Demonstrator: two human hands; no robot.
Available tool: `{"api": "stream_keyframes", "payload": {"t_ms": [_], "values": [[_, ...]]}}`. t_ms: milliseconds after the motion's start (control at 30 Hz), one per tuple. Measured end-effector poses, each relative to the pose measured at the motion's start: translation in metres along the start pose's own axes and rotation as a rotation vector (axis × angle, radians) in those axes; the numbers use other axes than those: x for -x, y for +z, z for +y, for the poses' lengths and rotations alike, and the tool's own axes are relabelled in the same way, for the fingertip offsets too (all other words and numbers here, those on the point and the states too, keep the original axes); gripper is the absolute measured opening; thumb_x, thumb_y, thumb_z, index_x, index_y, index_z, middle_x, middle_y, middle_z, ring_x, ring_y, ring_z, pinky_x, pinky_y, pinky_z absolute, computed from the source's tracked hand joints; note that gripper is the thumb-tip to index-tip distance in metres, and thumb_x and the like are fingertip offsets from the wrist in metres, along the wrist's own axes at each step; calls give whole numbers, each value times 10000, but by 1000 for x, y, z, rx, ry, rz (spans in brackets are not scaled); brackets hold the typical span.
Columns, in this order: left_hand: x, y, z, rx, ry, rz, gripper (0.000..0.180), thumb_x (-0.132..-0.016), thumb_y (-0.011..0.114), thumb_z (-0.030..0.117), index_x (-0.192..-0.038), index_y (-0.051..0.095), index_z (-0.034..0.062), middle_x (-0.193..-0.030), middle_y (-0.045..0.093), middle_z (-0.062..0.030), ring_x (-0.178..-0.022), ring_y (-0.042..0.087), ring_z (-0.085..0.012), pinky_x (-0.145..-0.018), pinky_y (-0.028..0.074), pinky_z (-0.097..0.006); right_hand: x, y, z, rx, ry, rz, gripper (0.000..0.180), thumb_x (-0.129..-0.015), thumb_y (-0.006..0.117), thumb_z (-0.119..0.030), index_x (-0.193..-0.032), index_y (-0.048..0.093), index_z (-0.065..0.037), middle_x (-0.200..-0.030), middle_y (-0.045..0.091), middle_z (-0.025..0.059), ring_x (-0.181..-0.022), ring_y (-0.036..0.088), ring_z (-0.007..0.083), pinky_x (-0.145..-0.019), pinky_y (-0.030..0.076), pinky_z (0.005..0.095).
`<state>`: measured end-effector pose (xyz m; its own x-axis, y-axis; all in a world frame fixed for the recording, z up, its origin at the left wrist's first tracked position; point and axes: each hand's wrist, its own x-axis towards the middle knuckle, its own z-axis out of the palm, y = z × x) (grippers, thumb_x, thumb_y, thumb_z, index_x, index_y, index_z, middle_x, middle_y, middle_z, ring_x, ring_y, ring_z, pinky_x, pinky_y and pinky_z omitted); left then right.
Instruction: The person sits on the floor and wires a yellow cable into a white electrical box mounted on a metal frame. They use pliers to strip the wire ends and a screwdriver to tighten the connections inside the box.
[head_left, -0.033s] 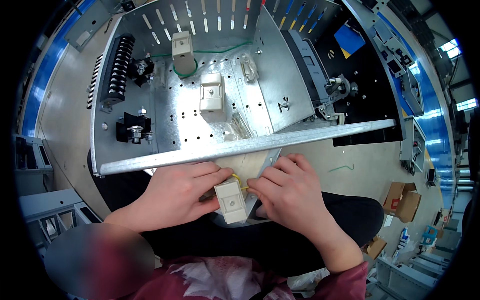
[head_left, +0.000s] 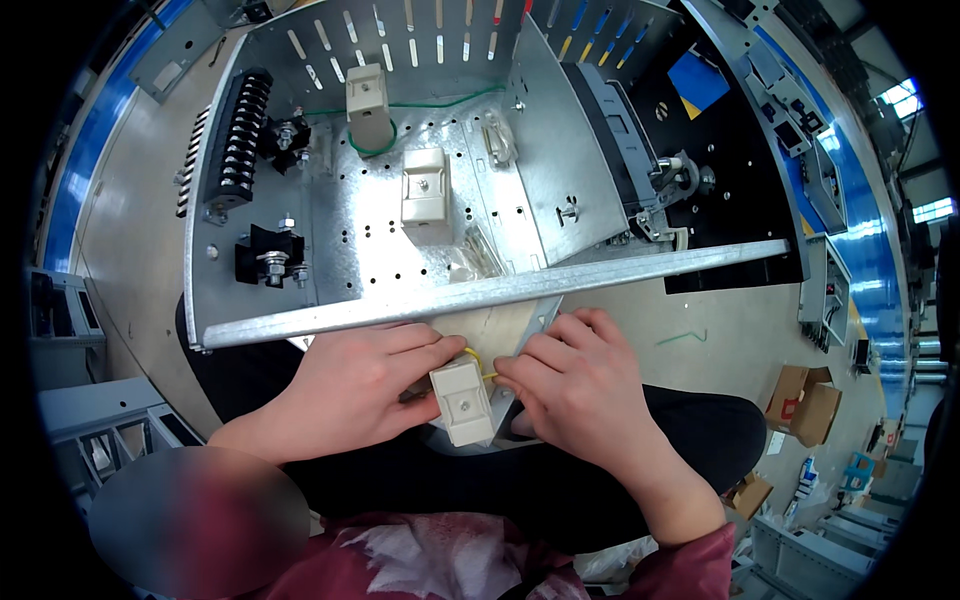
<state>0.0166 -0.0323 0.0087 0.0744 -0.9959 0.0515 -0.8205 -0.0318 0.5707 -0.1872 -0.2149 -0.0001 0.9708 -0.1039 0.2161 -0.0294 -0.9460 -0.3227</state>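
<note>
Block (head_left: 463, 408) in between | left grip (head_left: 372, 375) clasping its side | right grip (head_left: 580, 375) pinching yellow wire (head_left: 489, 376)

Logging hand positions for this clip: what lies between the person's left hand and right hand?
In the head view, a cream block and yellow wire lie between the left hand and right hand.

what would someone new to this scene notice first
The open metal box filling the upper middle probably catches the eye first, with two cream blocks standing inside. Then, just below its front edge, another cream block in the left hand, while the right hand pinches a thin yellow wire beside it.
</note>
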Motion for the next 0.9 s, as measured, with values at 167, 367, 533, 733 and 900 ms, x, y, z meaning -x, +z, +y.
{"api": "stream_keyframes", "payload": {"t_ms": [167,367,533,733,900], "values": [[0,-1,3,-33,22,17,566,-770,863,190,-1310,747,69,-1078,748,-45,-966,714,-278,-822,591,-416,4,-21,2,-22,84,-74,433,-873,858,-248,-1265,727,-119,-1078,696,44,-1092,658,269,-1105,470,478],[0,-5,3,-32,4,-37,574,-777,855,181,-1327,729,70,-1059,720,-47,-969,709,-277,-825,587,-418,24,-57,20,-3,272,-7,684,-821,929,-269,-1435,680,-101,-1197,691,80,-1188,619,302,-1188,378,506],[-3,-6,3,-13,2,-39,545,-787,845,180,-1312,739,81,-1035,723,-46,-944,714,-279,-812,593,-416,29,-38,19,8,168,18,375,-837,900,-197,-1186,782,-127,-1076,720,18,-1089,659,260,-1116,446,493],[-3,-6,3,-9,0,-30,517,-785,841,184,-1284,759,78,-1026,738,-44,-917,714,-280,-795,598,-413,27,-19,23,18,132,35,190,-860,854,-134,-1040,793,-130,-987,729,-1,-1026,679,241,-1071,491,470],[-1,-6,2,1,10,-2,495,-778,846,191,-1253,777,67,-995,738,-47,-890,714,-284,-780,597,-414,24,-19,24,17,127,24,159,-867,844,-134,-1017,790,-130,-983,724,11,-1021,677,244,-1064,501,460]]}}
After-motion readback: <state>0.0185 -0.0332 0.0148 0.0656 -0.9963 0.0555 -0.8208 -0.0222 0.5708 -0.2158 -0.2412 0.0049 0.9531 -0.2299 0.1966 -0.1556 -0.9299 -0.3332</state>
